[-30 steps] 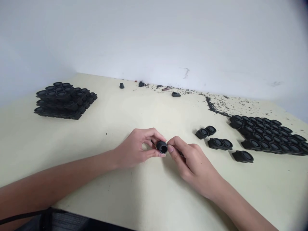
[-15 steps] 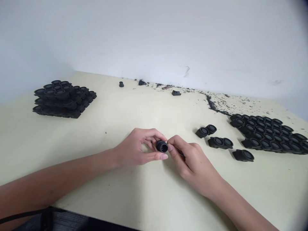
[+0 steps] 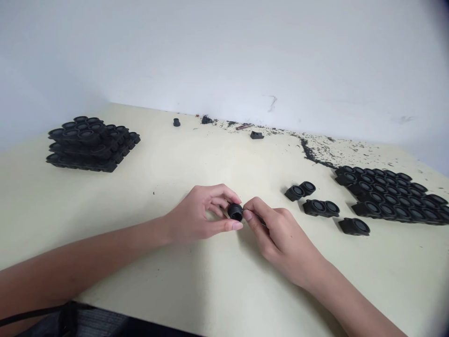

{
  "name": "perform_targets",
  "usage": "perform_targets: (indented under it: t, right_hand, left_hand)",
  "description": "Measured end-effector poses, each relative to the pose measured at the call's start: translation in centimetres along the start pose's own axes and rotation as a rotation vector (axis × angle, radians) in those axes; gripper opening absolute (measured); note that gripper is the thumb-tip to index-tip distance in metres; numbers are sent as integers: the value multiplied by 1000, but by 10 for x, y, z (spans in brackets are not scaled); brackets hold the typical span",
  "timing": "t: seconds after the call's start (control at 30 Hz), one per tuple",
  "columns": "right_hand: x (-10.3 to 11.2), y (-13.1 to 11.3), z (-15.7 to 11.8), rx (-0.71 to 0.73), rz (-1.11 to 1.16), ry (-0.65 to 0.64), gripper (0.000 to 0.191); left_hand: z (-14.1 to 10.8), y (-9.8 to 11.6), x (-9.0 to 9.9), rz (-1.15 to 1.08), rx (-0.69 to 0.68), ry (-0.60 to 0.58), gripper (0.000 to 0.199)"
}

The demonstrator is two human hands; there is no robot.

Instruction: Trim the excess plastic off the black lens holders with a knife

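Between the thumb and fingers of my left hand point(image 3: 210, 213) is a small black cylindrical part point(image 3: 235, 212), its hollow end tilted toward me and to the right. My right hand point(image 3: 275, 229) is pinched around a thin dark tool, mostly hidden by the fingers. The tip of that pinch is right beside the part's rim; whether the tool touches it I cannot tell. Both hands are above the pale table point(image 3: 224, 290). To the right lie similar black parts: a pair point(image 3: 300, 191), another pair point(image 3: 321, 208) and a single one point(image 3: 355, 226).
Rows of black parts point(image 3: 396, 196) cover the right side. A stacked block of them point(image 3: 84, 145) stands at the left. Along the wall lie black shavings point(image 3: 310, 152), a reddish-brown stick point(image 3: 244, 127), a small black piece point(image 3: 257, 135) and an upright black part point(image 3: 176, 122).
The cylindrical part has turned in my left hand, so its opening faces lower. My right hand stays almost in place beside it.
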State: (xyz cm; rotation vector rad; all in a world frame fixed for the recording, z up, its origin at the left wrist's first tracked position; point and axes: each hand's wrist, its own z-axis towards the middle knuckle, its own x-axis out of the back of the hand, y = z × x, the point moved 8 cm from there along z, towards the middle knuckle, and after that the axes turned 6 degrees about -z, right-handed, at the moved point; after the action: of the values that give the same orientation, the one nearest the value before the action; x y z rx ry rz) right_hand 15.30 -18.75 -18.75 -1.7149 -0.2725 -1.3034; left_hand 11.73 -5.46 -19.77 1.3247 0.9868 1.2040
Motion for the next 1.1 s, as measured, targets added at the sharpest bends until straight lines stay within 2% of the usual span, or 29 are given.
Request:
perform_targets:
  t: [0.4, 0.6, 0.83, 1.1]
  right_hand:
    - [-7, 3, -1, -59, -83, -79, 27]
    - [1, 3, -1, -42, -8, 19, 23]
    - [10, -3, -2, 13, 95, 122, 18]
    - [6, -5, -2, 28, 96, 83, 14]
  left_hand:
    - [1, -1, 2, -9, 17, 22, 41]
    - [1, 3, 0, 35, -17, -2, 46]
    - [3, 17, 0, 78, -202, -11, 32]
    - [3, 14, 2, -10, -163, 15, 39]
